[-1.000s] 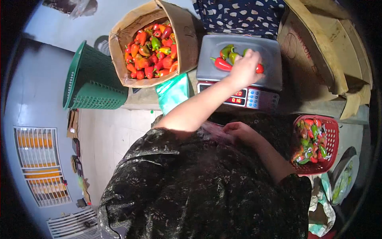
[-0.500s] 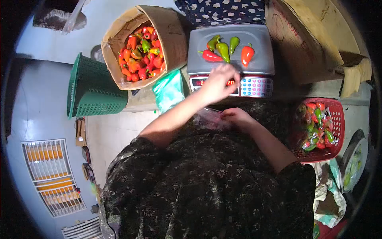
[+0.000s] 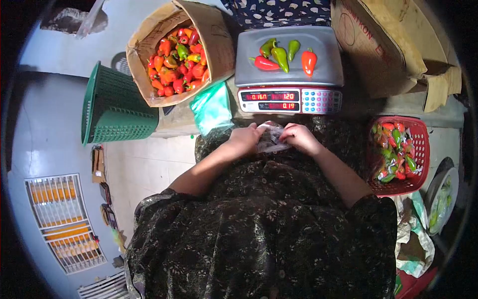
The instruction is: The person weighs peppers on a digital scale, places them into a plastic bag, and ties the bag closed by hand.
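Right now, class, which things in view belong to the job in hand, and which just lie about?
Likely in the job:
left hand, right hand
clear plastic they hold
scale
five peppers on it
pepper-filled box
red basket

Likely lying about:
green basket
red-lettered carton

A green perforated plastic basket (image 3: 121, 107) stands well left of the fingers (image 3: 289, 132); a white barred window grille (image 3: 65, 228) shows farther left and lower. Beyond the fingers are pale-patched navy fabric (image 3: 279, 14) and, rightward, a red-lettered brown cardboard box (image 3: 371, 57).
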The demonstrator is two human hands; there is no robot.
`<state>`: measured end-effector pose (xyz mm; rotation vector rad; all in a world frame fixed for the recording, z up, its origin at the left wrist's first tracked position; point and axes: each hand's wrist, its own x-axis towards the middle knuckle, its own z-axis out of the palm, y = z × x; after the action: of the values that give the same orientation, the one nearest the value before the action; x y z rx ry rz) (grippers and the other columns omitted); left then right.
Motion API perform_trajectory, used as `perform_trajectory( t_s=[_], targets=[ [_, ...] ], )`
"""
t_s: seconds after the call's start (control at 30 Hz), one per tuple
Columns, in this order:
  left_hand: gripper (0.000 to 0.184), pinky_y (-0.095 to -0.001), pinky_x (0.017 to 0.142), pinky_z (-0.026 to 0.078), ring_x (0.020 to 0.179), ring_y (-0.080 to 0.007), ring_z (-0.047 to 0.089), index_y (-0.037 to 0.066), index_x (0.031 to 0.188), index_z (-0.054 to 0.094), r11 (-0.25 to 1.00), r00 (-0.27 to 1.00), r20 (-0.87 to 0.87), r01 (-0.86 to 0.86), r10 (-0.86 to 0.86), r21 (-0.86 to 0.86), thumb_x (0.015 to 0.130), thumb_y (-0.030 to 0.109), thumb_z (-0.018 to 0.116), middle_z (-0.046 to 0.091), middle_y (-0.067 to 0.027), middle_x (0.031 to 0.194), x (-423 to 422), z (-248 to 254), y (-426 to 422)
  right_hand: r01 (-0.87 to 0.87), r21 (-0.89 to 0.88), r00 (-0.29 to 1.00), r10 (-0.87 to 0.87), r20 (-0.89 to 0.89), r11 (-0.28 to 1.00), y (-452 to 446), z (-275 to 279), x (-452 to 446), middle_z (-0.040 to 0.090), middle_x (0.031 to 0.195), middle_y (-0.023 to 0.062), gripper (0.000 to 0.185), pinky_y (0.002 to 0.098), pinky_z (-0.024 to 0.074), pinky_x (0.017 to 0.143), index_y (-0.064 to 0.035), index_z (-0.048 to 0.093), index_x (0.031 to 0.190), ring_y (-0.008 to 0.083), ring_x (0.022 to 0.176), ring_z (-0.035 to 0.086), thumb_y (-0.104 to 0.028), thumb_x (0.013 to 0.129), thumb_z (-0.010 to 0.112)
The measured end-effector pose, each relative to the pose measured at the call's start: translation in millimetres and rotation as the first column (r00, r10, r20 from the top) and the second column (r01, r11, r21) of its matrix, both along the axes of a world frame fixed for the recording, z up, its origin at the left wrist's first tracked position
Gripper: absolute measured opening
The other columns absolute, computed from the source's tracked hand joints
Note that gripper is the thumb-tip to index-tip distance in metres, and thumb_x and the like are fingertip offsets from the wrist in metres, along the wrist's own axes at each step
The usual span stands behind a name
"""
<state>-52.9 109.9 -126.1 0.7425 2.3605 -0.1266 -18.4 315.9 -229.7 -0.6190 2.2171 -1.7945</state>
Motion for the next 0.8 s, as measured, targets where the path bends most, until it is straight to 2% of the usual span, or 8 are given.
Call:
perform_trajectory(
  t_s=[0.13, 0.2, 0.3, 0.4, 0.53, 0.57, 0.63, 0.8],
  targets=[
    [0.085, -0.043, 0.068, 0.052, 0.093, -0.0343, 0.06, 0.018, 0.136, 0.025, 0.999, 1.0, 0.011, -0.008, 0.008, 0.048, 0.065, 0.018, 0.071, 0.049, -0.0179, 0.114, 4, -1, 4, 0.132, 0.007, 0.987, -0.131, -0.092, 0.991, -1, -3, 2, 0.06, 0.087, 0.0094, 0.029, 0.0315, 0.0475, 0.077, -0.0058, 0.067, 0.089, 0.0237, 0.084, 0.061, 0.007, 0.063, 0.06],
    [0.102, -0.0428, 0.068, 0.052, 0.095, -0.0363, 0.059, 0.024, 0.142, 0.008, 0.998, 1.0, 0.022, -0.004, 0.002, 0.059, 0.064, 0.014, 0.073, 0.045, -0.0208, 0.12, 4, 3, 6, 0.122, -0.009, 0.992, -0.122, 0.02, 0.992, -1, -1, 2, 0.06, 0.093, 0.0097, 0.039, 0.0305, 0.0465, 0.082, -0.0051, 0.066, 0.095, 0.0232, 0.089, 0.06, 0.009, 0.061, 0.054],
    [0.093, -0.0445, 0.073, 0.051, 0.098, -0.0361, 0.058, 0.023, 0.14, 0.018, 1.0, 0.996, 0.086, 0.002, -0.001, -0.011, 0.066, 0.014, 0.072, 0.044, -0.0197, 0.121, -1, 5, 9, 0.118, -0.063, 0.987, -0.11, 0.114, 0.991, -1, -1, 3, 0.061, 0.094, 0.0097, 0.039, 0.0296, 0.0466, 0.081, -0.0038, 0.064, 0.098, 0.0211, 0.09, 0.06, 0.011, 0.064, 0.054],
    [0.073, -0.0424, 0.081, 0.049, 0.101, -0.034, 0.057, 0.017, 0.132, 0.038, 0.982, 0.995, 0.061, 0.069, -0.081, 0.178, 0.067, 0.014, 0.072, 0.048, -0.0173, 0.117, -6, 1, 1, 0.17, -0.114, 0.976, -0.151, 0.158, 0.979, -3, -5, 2, 0.061, 0.094, 0.01, 0.036, 0.0288, 0.0467, 0.08, -0.0025, 0.064, 0.098, 0.0195, 0.09, 0.06, 0.011, 0.065, 0.055],
    [0.031, -0.0373, 0.082, 0.047, 0.097, -0.0311, 0.057, 0.007, 0.101, 0.059, 0.728, 0.99, -0.036, -0.075, 0.136, 0.681, 0.072, 0.012, 0.067, 0.057, -0.013, 0.097, -40, 21, 9, 0.234, -0.116, 0.959, -0.21, 0.189, 0.965, -1, 4, 2, 0.06, 0.096, 0.0098, 0.042, 0.0286, 0.0453, 0.081, -0.0038, 0.065, 0.098, 0.0212, 0.091, 0.059, 0.011, 0.062, 0.051],
    [0.027, -0.0372, 0.083, 0.045, 0.095, -0.0319, 0.056, 0.006, 0.096, 0.058, 0.679, 0.967, -0.186, 0.018, 0.175, 0.734, 0.071, 0.01, 0.066, 0.057, -0.0129, 0.092, -53, 31, 13, 0.208, -0.087, 0.971, -0.195, 0.136, 0.974, -1, 2, 2, 0.06, 0.095, 0.0095, 0.039, 0.0285, 0.0451, 0.081, -0.0037, 0.065, 0.095, 0.0211, 0.091, 0.059, 0.011, 0.062, 0.05],
    [0.025, -0.0401, 0.082, 0.042, 0.092, -0.0327, 0.053, 0.005, 0.09, 0.055, 0.679, 0.926, -0.217, -0.055, 0.309, 0.732, 0.067, 0.005, 0.065, 0.056, -0.0136, 0.092, -86, 32, 18, 0.156, -0.019, 0.987, -0.156, 0.027, 0.988, 2, -4, -1, 0.06, 0.094, 0.009, 0.036, 0.0283, 0.0448, 0.08, -0.0035, 0.066, 0.09, 0.0208, 0.09, 0.059, 0.011, 0.063, 0.049],
    [0.032, -0.04, 0.08, 0.041, 0.095, -0.0279, 0.052, 0.009, 0.096, 0.056, 0.822, 0.746, -0.614, 0.163, 0.259, 0.545, 0.067, 0.013, 0.068, 0.054, -0.0089, 0.096, -132, 17, 40, 0.247, -0.076, 0.969, -0.246, 0.017, 0.966, 4, 10, -1, 0.064, 0.094, 0.0118, 0.026, 0.0304, 0.0468, 0.08, -0.0044, 0.067, 0.082, 0.025, 0.091, 0.062, 0.008, 0.065, 0.053]
  ],
)
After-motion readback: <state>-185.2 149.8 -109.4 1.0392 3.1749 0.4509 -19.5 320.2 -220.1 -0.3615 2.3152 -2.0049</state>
